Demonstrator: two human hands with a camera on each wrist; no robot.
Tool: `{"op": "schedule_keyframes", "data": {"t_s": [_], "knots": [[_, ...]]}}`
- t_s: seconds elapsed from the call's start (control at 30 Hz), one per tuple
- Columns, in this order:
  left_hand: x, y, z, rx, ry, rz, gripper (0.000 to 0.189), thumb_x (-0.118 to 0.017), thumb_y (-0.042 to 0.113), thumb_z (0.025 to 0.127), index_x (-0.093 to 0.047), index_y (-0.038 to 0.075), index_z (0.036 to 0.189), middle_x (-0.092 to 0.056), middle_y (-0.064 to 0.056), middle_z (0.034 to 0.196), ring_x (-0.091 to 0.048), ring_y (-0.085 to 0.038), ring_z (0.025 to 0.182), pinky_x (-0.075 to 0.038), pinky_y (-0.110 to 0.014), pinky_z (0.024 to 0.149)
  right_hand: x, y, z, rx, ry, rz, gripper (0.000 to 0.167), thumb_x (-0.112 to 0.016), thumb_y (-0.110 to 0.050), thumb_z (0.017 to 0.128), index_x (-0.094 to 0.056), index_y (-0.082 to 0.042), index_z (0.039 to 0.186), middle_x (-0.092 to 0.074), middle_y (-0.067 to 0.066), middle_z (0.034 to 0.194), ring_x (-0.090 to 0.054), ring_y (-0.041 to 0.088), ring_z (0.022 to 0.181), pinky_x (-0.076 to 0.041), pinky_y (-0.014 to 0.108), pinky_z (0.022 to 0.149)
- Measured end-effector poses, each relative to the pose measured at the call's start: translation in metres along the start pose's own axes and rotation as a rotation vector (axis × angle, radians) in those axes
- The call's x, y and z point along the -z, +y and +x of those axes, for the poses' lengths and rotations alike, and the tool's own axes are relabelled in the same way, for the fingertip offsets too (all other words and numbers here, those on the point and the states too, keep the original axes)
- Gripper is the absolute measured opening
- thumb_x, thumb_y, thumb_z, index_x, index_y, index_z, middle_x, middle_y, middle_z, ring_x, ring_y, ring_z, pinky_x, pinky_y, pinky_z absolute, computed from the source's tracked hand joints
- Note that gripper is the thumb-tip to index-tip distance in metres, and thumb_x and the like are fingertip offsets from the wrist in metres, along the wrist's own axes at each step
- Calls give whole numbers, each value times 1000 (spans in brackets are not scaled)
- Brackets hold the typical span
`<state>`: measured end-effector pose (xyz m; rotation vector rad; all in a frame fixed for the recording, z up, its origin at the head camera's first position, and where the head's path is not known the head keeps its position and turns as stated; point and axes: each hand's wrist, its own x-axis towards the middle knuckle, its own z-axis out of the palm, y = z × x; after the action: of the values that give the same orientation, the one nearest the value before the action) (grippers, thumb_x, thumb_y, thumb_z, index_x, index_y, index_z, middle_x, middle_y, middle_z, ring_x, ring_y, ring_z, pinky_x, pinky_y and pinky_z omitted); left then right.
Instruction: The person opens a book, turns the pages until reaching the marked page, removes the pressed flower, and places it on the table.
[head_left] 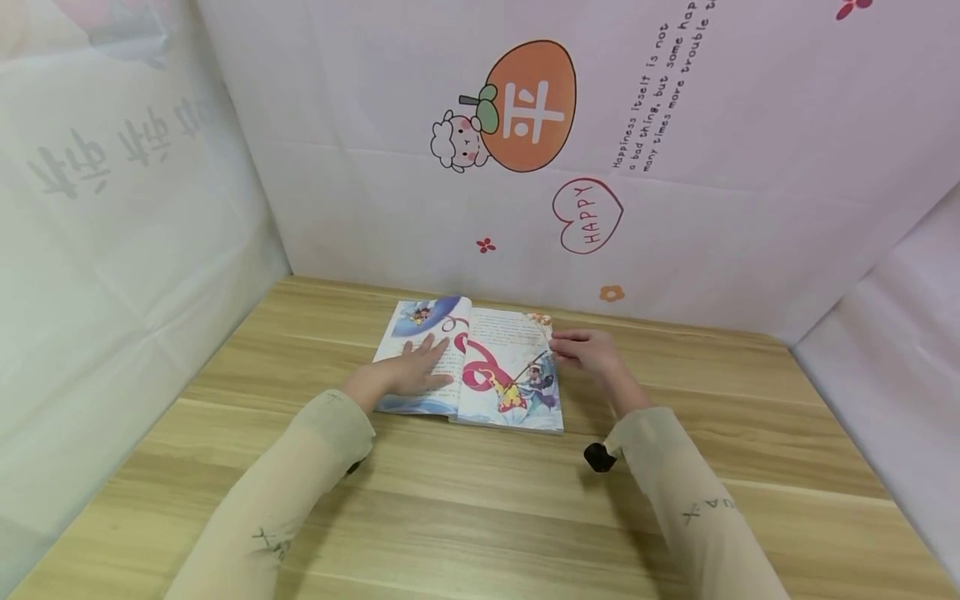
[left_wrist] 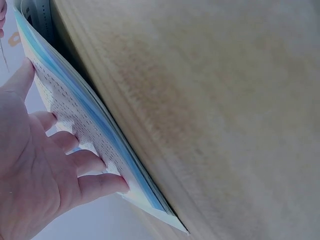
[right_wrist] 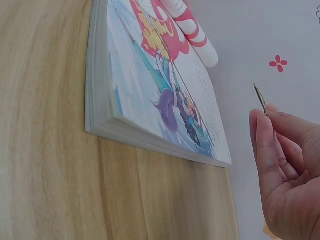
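An illustrated book lies spread at its middle on the wooden table, with text and bright drawings on both pages. My left hand rests on the left page, fingers spread; in the left wrist view its fingertips press on the printed text. Beside the right page's outer edge, my right hand pinches a thin gold-coloured strip between thumb and fingers. The right wrist view shows the strip nearly edge-on, its tip pointing up past the fingertips. What kind of thing it is I cannot tell.
The wooden table reaches back to a white printed cloth wall just behind the book. More white cloth hangs at the left and right sides. A black piece shows at the right sleeve's cuff.
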<state>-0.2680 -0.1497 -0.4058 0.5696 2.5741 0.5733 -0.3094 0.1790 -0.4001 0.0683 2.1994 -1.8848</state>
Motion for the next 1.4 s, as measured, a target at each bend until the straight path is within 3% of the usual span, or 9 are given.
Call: {"op": "schedule_keyframes", "data": {"t_s": [0.27,0.5,0.67,0.97,1.17,1.4], "knots": [[1,0,0,0,3,15,80,-43,43,110,2,4,164,9,-26,167,11,-47,152,3,-62,121,12,-1,-1,-1,30,102,46,-64,2,99,-50,18,139,-75,4,94,-74,10,80,-59,21,77],[1,-4,1,6,4,32,81,-42,44,110,2,5,164,9,-25,167,12,-46,152,3,-61,121,23,-1,-5,-14,53,156,44,-64,3,99,-51,18,138,-76,7,94,-74,12,78,-59,20,74],[2,-3,1,13,-1,19,81,-43,44,110,2,6,164,10,-25,168,13,-48,151,3,-62,120,33,3,-7,-21,73,149,48,-64,3,99,-47,18,141,-76,9,98,-75,13,83,-59,22,78],[-1,-2,0,18,-6,-22,81,-43,44,110,3,7,165,13,-24,167,16,-52,149,1,-65,119,54,21,-8,12,57,79,48,-62,-1,101,-46,18,143,-73,-6,91,-73,7,86,-58,22,82],[2,2,-1,23,-9,-18,81,-44,44,110,3,7,165,12,-24,167,15,-52,149,-1,-67,119,65,27,-10,23,58,26,47,-61,0,101,-46,19,141,-75,-2,94,-72,4,81,-58,20,78],[-1,0,1,19,-8,-23,81,-44,43,110,3,7,164,13,-24,167,16,-53,149,0,-66,119,73,29,-14,6,66,85,46,-60,6,100,-44,22,140,-76,2,92,-73,7,77,-59,22,77]]}}
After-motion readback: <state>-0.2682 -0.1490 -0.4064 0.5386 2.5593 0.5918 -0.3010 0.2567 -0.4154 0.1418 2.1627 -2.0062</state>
